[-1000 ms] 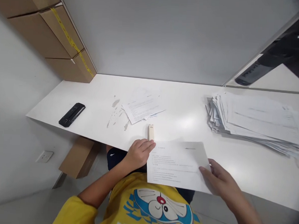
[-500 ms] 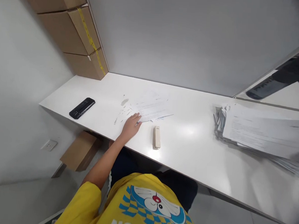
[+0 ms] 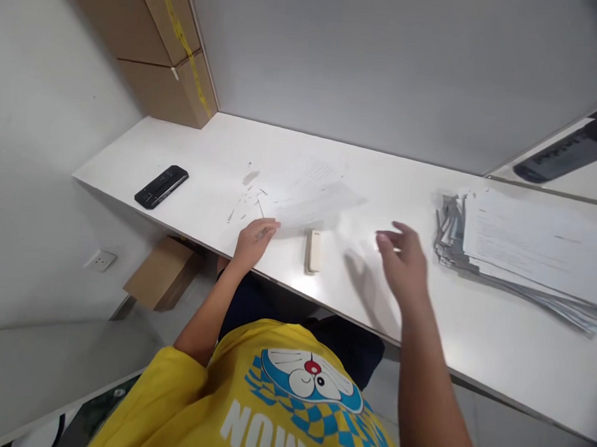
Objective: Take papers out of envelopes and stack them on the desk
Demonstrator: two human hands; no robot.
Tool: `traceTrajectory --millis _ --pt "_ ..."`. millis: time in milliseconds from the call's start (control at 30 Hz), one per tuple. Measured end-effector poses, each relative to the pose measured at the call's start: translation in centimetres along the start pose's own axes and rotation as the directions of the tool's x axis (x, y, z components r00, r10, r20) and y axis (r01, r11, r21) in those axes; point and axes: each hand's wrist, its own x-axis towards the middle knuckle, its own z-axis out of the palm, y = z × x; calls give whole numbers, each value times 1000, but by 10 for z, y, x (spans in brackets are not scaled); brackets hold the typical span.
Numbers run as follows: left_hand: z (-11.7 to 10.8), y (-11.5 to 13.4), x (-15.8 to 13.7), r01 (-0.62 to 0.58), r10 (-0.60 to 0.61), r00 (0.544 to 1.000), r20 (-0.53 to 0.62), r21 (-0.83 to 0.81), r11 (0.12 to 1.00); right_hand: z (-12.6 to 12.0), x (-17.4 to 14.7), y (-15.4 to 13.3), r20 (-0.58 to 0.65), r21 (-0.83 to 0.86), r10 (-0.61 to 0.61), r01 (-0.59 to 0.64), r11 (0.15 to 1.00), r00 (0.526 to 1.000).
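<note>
On the left, my left hand has its fingers closed at the near left corner of some printed paper sheets. The sheets are blurred and look partly lifted off the table. My right hand hangs above the table, thumb and fingers apart, holding nothing I can see. Between the two hands lies a cream stapler-like object, just below the sheets. Small grey paper scraps are scattered left of the sheets.
A black phone lies on the white table at the left. To the right is a thick, uneven paper stack. Cardboard boxes stand in the back left corner, and another box is below the table.
My right hand has come into full view, moving away from the paper stack toward the middle. The sheets by my left hand have shifted and blurred. The view has tilted slightly down.
</note>
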Motion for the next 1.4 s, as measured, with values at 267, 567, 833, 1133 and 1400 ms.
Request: traceTrajectory --millis 267,567,833,1133,1400 --pt "3 8 -67 -77 89 995 54 -186 979 13 2 33 136 274 92 -127 953 986" --pt "46 43 -123 171 -198 973 -122 -200 965 -5 -74 59 23 265 240 -237 935 971" --pt "36 2 -139 480 -466 865 184 -569 667 -17 -107 76 -70 335 225 -190 923 972" --pt "39 50 -110 391 -310 918 246 -434 812 -37 -96 84 -228 328 79 0 945 971" --pt "36 48 -66 2 28 997 72 -389 921 -39 -93 82 -223 108 -5 29 994 975"
